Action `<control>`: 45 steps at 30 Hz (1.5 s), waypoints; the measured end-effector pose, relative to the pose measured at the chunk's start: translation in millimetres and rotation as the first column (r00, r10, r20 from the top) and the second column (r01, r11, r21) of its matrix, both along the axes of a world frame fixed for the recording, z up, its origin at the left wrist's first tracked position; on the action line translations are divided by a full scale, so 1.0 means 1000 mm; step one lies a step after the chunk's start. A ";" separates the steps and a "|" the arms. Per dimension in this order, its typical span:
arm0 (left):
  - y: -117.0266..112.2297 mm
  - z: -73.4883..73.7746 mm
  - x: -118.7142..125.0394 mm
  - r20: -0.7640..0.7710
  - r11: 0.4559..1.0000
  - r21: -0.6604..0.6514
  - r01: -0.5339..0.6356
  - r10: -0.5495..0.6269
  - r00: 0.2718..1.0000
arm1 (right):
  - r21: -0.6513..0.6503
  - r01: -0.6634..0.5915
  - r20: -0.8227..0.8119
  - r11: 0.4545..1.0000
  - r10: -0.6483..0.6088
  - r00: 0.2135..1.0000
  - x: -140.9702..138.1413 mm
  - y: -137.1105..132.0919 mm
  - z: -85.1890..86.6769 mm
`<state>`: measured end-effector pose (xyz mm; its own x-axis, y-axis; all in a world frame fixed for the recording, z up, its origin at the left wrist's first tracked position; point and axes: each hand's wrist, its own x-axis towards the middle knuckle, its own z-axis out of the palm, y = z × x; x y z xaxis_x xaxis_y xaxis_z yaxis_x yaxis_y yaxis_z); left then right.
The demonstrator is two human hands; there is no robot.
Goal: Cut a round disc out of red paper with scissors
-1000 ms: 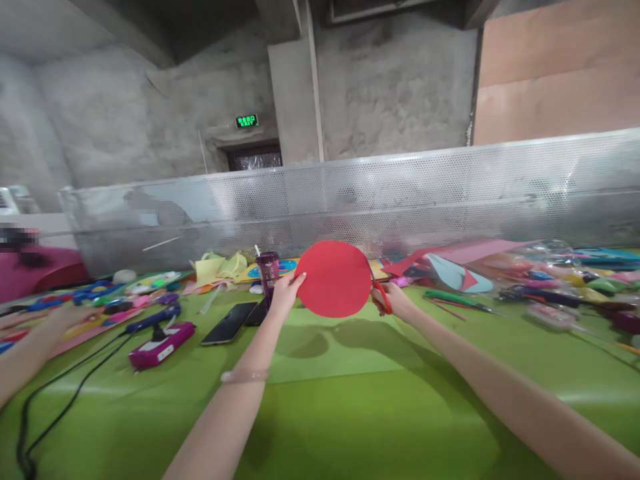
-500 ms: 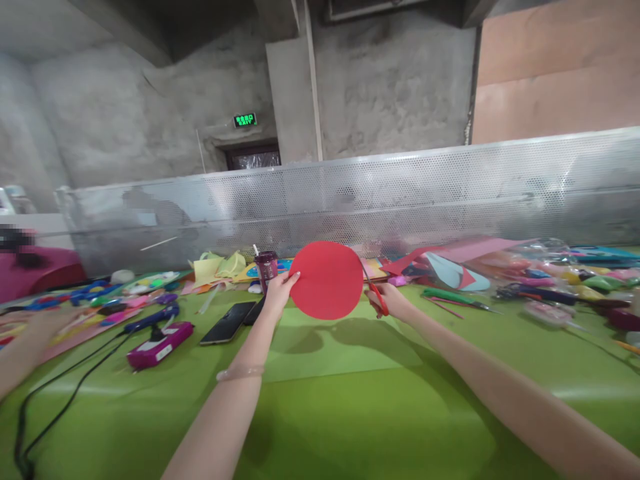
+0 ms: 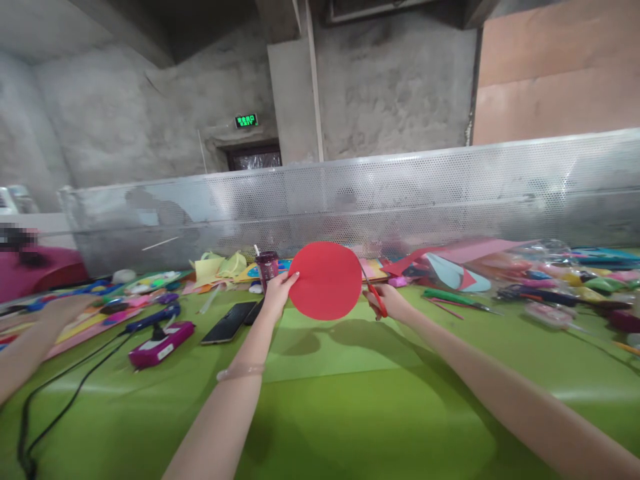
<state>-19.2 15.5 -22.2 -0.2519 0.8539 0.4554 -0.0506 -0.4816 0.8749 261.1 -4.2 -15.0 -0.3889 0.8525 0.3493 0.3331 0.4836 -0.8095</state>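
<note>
A round piece of red paper (image 3: 325, 281) is held up above the table, its face toward me. My left hand (image 3: 281, 293) pinches its left edge, thumb on the near side. My right hand (image 3: 393, 301) is closed round the red handles of a pair of scissors (image 3: 376, 299). The blades point up and to the left, right at the paper's right edge; whether they touch it I cannot tell. Below the disc, a light green sheet (image 3: 345, 353) lies flat on the green table (image 3: 370, 427), with shadows falling across it.
Left of my arm are a black phone (image 3: 229, 323) and a purple power strip (image 3: 161, 345) with black cable. A dark cup with a straw (image 3: 267, 265) stands behind. Another person's arm (image 3: 35, 340) reaches in at left. A green utility knife (image 3: 457, 299) and craft supplies lie right.
The red disc and both my hands stay almost where they were. At the left, the other person's hand has moved a little up and to the right.
</note>
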 end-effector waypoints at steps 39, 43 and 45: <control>-0.008 0.004 0.007 -0.049 1.000 0.022 -0.011 0.012 0.999 | -0.059 0.036 -0.058 0.998 -0.039 0.998 0.001 0.001 0.003; -0.009 0.005 0.008 -0.061 1.000 0.024 0.008 -0.006 0.998 | -0.070 0.053 -0.068 0.996 -0.058 0.996 0.001 0.003 0.001; -0.010 0.005 0.008 -0.068 1.000 0.019 0.011 -0.010 0.998 | -0.060 0.055 -0.065 0.997 -0.059 0.996 0.002 0.005 0.001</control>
<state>-10.9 5.8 -16.9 -0.2108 0.8474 0.4874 0.0030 -0.4980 0.8671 262.9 0.9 -14.5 -0.3166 0.8921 0.3225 0.3027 0.4172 -0.8569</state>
